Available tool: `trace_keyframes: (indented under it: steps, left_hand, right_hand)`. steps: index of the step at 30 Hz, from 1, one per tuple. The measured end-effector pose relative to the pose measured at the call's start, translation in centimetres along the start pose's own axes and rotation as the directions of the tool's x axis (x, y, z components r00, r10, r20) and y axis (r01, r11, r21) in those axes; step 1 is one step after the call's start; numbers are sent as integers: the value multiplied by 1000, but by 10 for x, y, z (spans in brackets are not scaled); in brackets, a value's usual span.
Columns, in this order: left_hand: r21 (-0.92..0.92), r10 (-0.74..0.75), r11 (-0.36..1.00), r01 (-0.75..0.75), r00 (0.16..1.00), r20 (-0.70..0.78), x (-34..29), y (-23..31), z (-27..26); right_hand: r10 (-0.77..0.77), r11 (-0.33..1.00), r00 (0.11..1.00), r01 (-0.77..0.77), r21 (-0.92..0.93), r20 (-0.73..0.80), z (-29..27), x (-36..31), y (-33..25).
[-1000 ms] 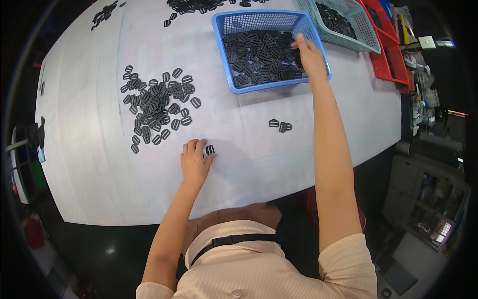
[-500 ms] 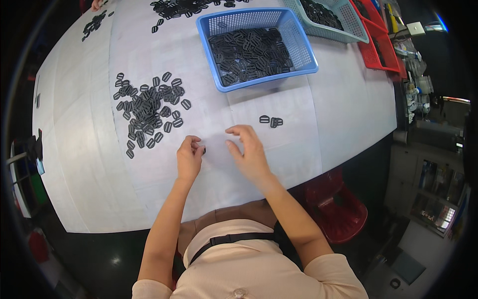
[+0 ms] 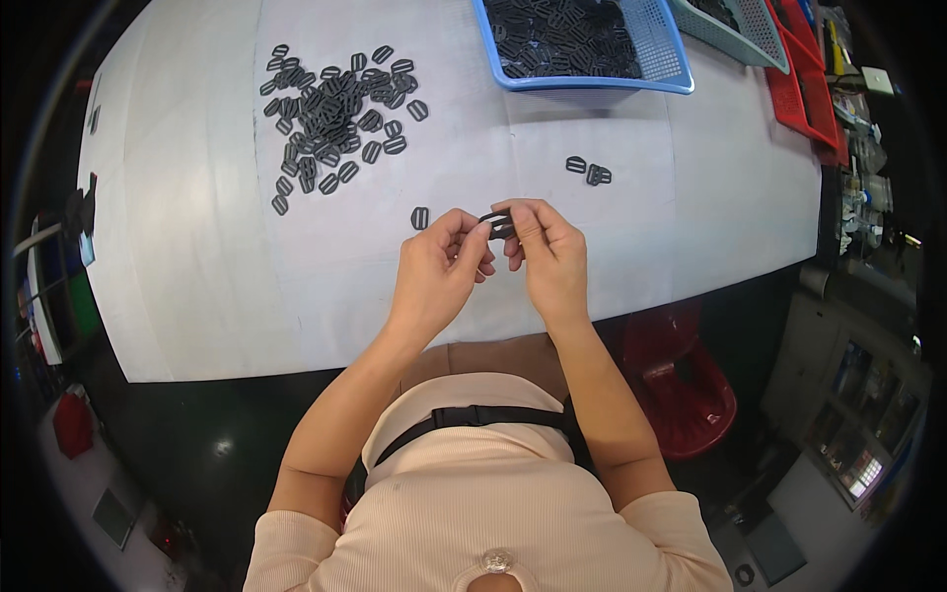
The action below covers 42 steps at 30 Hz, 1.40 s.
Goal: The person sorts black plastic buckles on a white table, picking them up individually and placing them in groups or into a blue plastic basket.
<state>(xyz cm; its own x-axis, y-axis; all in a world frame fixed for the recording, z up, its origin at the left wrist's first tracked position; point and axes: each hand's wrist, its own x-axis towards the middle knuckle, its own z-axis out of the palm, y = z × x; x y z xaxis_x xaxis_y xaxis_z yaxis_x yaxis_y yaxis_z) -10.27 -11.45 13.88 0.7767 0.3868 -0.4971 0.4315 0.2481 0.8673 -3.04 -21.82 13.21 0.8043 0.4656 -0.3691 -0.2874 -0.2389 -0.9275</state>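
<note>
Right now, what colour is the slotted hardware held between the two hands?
Black; the slotted hardware shows best in the head view.

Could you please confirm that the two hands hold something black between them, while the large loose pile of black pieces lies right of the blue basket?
Not quite: the head view shows the large loose pile of black pieces lying left of the blue basket. The left hand and right hand do hold something black between them.
</note>
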Motion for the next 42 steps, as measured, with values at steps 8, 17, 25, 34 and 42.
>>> trace_keyframes:
  steps: [8,17,25,34,42]
  left_hand:
    - [-322,-48,945,55,998,30,-16,1,16]
    - [603,399,783,-151,866,-301,27,-89,-32]
    - [634,298,771,-61,914,-275,44,-114,-44]
    - [570,354,808,-151,897,-264,42,-92,-38]
    - [531,250,840,-113,948,-194,34,-104,-37]
  right_hand:
    - [-133,991,985,128,-48,-110,12,-9,-5]
    - [206,979,967,-205,21,-152,-21,12,7]
    - [251,934,946,-292,204,205,-6,11,5]
    - [77,982,981,-106,-156,-179,-39,32,62]
    - [60,613,950,-278,-739,-307,-90,18,101]
